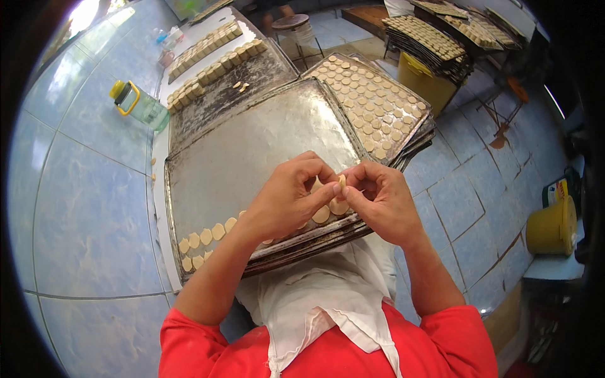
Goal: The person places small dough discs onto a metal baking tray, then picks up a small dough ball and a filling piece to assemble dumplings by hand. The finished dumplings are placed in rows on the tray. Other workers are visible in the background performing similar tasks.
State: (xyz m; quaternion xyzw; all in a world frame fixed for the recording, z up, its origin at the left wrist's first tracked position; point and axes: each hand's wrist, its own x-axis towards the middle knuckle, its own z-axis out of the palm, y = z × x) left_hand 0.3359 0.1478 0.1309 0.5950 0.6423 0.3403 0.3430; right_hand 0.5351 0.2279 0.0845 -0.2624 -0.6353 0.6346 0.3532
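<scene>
Between the fingertips of both hands is a small piece of pale dough (342,181), pinched and seen edge-on. My left hand (302,189) grips it from the left with thumb and finger; my right hand (378,196) grips it from the right. Both are above the near right part of a metal baking tray (236,156), which lies on a stack of trays. Flat dough rounds (321,215) lie just under the fingers. More rounds (218,231) stand in two rows along the tray's near edge, partly hidden by my left forearm.
Rows of cut dough pieces (227,59) stand on a darker tray (212,99) beyond. A bottle with a yellow lid (142,106) is at the left by the tiled wall. To the right, a stacked tray (368,104) holds many dough rounds. Further back are a stool (290,21) and a yellow bucket (420,80).
</scene>
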